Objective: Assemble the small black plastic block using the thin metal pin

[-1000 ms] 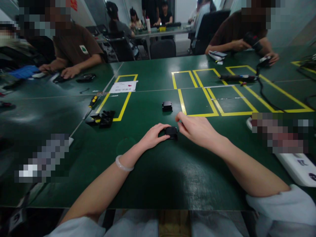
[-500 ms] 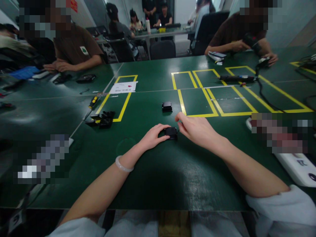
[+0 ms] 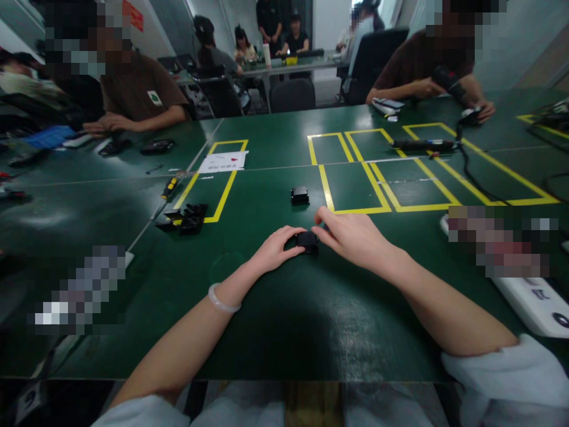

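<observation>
A small black box-shaped part [image 3: 307, 240] rests on the green table [image 3: 284, 308] in front of me. My left hand [image 3: 278, 249] grips its left side with curled fingers; a pale bangle sits on that wrist. My right hand [image 3: 353, 237] has its fingertips closed against the part's right side and top. A second small black part [image 3: 300, 195] lies a little farther away, untouched, beside a yellow taped rectangle [image 3: 355, 178].
A heap of black pieces [image 3: 186, 216] and a yellow-handled screwdriver [image 3: 170, 187] lie to the left, near a white paper [image 3: 222, 161]. A white device [image 3: 533, 302] sits at my right. Other people work across the table, one with a cabled tool [image 3: 427, 144].
My right hand has closed in from just above and right of the black part onto it. The view shifted slightly; my left hand kept its grip.
</observation>
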`<state>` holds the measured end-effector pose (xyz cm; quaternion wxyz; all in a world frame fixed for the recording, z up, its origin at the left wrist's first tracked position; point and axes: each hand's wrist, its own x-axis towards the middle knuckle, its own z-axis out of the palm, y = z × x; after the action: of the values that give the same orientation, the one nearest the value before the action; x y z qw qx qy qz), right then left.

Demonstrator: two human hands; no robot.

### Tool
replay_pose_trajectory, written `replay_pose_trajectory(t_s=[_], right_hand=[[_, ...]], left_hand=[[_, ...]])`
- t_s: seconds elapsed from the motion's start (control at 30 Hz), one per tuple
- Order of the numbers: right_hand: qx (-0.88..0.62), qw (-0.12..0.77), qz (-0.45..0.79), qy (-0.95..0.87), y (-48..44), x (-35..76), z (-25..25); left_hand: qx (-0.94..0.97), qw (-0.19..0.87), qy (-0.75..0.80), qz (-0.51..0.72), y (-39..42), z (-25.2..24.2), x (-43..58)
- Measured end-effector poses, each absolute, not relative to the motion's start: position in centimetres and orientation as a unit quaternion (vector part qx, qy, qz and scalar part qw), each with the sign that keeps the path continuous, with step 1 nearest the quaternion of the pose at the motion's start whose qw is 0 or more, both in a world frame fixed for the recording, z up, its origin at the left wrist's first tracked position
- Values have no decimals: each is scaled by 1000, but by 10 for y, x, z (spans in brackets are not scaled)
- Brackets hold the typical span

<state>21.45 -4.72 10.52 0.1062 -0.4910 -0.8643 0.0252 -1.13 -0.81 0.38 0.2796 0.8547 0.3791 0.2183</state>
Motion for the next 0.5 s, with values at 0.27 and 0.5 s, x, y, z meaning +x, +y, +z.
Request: replay_pose_trajectory(t_s=[0.27, 0.5], right_hand=[[-488, 106, 25, -866, -47, 217, 104], [-492, 110, 30, -863, -47, 216, 105]], left_hand=[[858, 277, 375, 216, -9, 6, -12], [840, 299, 384, 242, -6, 17, -19]])
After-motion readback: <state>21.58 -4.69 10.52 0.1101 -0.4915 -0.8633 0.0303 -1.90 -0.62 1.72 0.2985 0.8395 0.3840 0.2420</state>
